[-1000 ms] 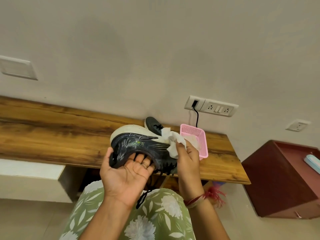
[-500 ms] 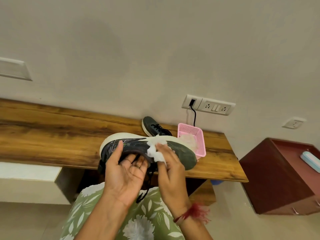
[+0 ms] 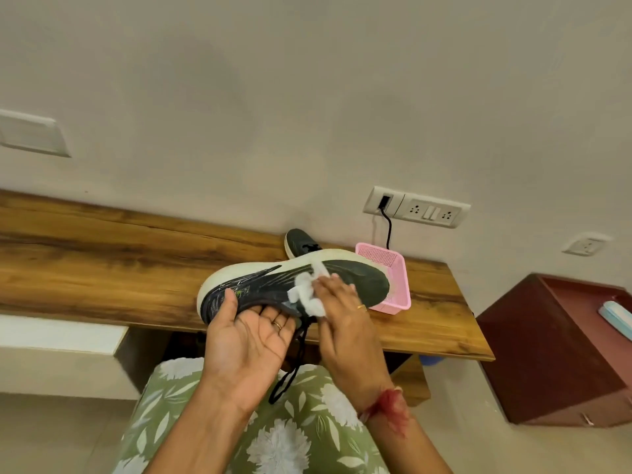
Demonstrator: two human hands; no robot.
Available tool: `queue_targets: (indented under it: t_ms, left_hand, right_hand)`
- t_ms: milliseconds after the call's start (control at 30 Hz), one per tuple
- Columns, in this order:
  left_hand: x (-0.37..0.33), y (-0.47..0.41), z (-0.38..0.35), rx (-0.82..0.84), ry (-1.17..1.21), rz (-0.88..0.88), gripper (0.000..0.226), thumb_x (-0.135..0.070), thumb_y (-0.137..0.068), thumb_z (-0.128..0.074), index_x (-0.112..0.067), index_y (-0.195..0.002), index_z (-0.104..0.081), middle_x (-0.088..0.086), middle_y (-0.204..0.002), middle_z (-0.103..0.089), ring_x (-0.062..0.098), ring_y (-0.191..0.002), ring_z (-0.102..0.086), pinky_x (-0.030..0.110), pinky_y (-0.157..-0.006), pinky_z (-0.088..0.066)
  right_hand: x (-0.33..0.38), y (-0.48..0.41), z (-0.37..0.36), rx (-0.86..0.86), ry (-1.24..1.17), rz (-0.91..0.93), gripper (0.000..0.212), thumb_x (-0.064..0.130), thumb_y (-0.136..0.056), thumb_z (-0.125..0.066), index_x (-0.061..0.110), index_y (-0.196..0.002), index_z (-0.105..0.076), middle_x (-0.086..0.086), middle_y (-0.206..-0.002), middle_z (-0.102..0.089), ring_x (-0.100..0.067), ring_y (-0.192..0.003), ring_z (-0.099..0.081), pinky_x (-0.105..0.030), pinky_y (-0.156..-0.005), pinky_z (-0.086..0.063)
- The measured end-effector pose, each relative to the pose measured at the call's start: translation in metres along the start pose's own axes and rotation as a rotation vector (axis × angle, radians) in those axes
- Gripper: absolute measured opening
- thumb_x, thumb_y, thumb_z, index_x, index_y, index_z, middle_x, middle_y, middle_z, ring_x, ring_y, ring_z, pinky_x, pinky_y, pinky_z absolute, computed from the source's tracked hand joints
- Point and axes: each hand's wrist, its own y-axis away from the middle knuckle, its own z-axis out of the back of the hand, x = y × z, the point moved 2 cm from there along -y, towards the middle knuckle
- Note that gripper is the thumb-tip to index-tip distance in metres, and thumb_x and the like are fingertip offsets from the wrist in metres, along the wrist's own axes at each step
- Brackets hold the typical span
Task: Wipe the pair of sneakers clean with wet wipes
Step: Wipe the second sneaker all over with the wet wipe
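White wall plate (image 3: 32, 136) far left on the wall. Long brown wood-grain shelf (image 3: 102, 265) runs left to right along the wall. Left hand (image 3: 248, 340) palm up under the dark grey sneaker with thick white sole (image 3: 359, 280), thumb over the near heel side, fingers curled beneath, gripping it above the lap in green floral fabric (image 3: 290, 436). Shoe is tipped on its side, heel left, toe right, toe overlapping the pink basket in view. Black lace (image 3: 290, 367) dangles from the shoe between the wrists. Crumpled white wet wipe (image 3: 307, 292) pressed on the shoe's middle by the right hand (image 3: 342, 313), fingers closed on the wipe; red thread band (image 3: 388, 407) on that wrist. Second dark sneaker (image 3: 301, 242) stands on the shelf behind the held one, mostly hidden. Pink plastic mesh basket (image 3: 398, 271) on the shelf just right of it. White socket strip (image 3: 415, 206) above on the wall, black cable (image 3: 388, 227) plugged in. Dark red cabinet (image 3: 554, 354) far right, a light blue object (image 3: 617, 314) on it, too cut off to identify.
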Motion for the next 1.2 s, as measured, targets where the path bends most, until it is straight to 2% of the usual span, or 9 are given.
queue_targets:
  t_ms: [100,200,367,533,700,833,933,1100,1200]
  left_hand:
    - [0.002,0.003,-0.007,0.012,-0.049,-0.029,0.061,-0.05,-0.097,-0.031,-0.002,-0.129,-0.052,0.019,-0.119,-0.066,0.028,-0.116,-0.06,0.039,-0.105,-0.041]
    - [-0.004,0.002,-0.006,0.037,-0.068,-0.04,0.063,-0.051,-0.097,-0.028,-0.003,-0.131,-0.051,0.018,-0.124,-0.063,0.026,-0.118,-0.06,0.04,-0.1,-0.045]
    - [-0.001,0.003,-0.006,0.013,-0.053,-0.038,0.063,-0.051,-0.098,-0.029,-0.001,-0.127,-0.053,0.019,-0.119,-0.066,0.025,-0.108,-0.064,0.039,-0.103,-0.043]
    - [0.0,0.003,-0.004,-0.001,-0.069,0.002,0.067,-0.05,-0.098,-0.027,0.004,-0.12,-0.06,0.022,-0.113,-0.067,0.028,-0.099,-0.069,0.036,-0.085,-0.056]
    - [0.001,0.002,-0.004,-0.005,-0.105,-0.014,0.064,-0.052,-0.097,-0.029,0.0,-0.127,-0.054,0.021,-0.117,-0.066,0.027,-0.105,-0.066,0.04,-0.093,-0.051]
    - [-0.003,0.004,-0.001,0.007,-0.123,0.014,0.069,-0.053,-0.097,-0.029,0.004,-0.117,-0.064,0.024,-0.11,-0.068,0.03,-0.094,-0.07,0.036,-0.068,-0.06]
    - [-0.002,0.003,-0.001,-0.005,-0.118,-0.004,0.067,-0.053,-0.097,-0.029,0.0,-0.132,-0.051,0.021,-0.121,-0.064,0.028,-0.114,-0.061,0.038,-0.097,-0.05]
    - [-0.002,0.005,0.0,0.023,-0.109,0.035,0.073,-0.053,-0.097,-0.027,0.007,-0.125,-0.058,0.025,-0.119,-0.064,0.031,-0.103,-0.067,0.038,-0.077,-0.059]
    - [-0.002,0.002,0.002,0.004,-0.109,0.0,0.066,-0.052,-0.098,-0.028,-0.001,-0.131,-0.051,0.02,-0.123,-0.063,0.029,-0.116,-0.061,0.039,-0.098,-0.05]
  right_hand:
    - [0.004,-0.003,0.004,-0.054,-0.11,-0.076,0.052,0.029,-0.089,-0.029,0.013,-0.135,-0.048,0.001,-0.14,-0.045,-0.007,-0.135,-0.03,-0.033,-0.113,-0.025]
    - [0.027,0.005,0.003,0.008,-0.274,0.039,0.047,0.022,-0.091,-0.035,0.012,-0.135,-0.047,0.001,-0.14,-0.045,-0.003,-0.135,-0.03,-0.022,-0.112,-0.024]
    - [0.006,-0.009,0.009,-0.082,-0.116,0.026,0.046,0.02,-0.089,-0.035,0.009,-0.131,-0.052,-0.004,-0.137,-0.05,-0.004,-0.134,-0.031,-0.035,-0.112,-0.021]
    - [0.027,0.006,0.006,0.071,-0.216,0.142,0.045,0.016,-0.09,-0.037,0.01,-0.131,-0.052,-0.001,-0.138,-0.049,-0.004,-0.134,-0.033,-0.026,-0.114,-0.019]
    - [0.007,-0.002,0.012,-0.016,-0.145,0.036,0.045,0.022,-0.09,-0.035,0.01,-0.13,-0.053,0.003,-0.135,-0.049,0.004,-0.132,-0.028,-0.035,-0.113,-0.023]
    - [0.022,0.01,0.007,0.134,-0.2,0.218,0.045,0.008,-0.087,-0.041,0.008,-0.131,-0.052,-0.002,-0.14,-0.046,-0.005,-0.135,-0.032,-0.031,-0.114,-0.022]
    - [0.009,-0.001,0.011,0.002,-0.15,0.094,0.047,0.017,-0.088,-0.036,0.008,-0.131,-0.052,0.0,-0.137,-0.048,0.001,-0.134,-0.03,-0.034,-0.113,-0.023]
    - [0.021,0.008,0.006,0.123,-0.162,0.228,0.048,0.011,-0.086,-0.038,0.007,-0.132,-0.05,-0.005,-0.139,-0.048,-0.007,-0.134,-0.034,-0.029,-0.115,-0.021]
    - [0.011,0.0,0.011,0.033,-0.188,0.103,0.047,0.015,-0.087,-0.036,0.007,-0.131,-0.052,-0.003,-0.137,-0.049,-0.004,-0.133,-0.035,-0.035,-0.112,-0.024]
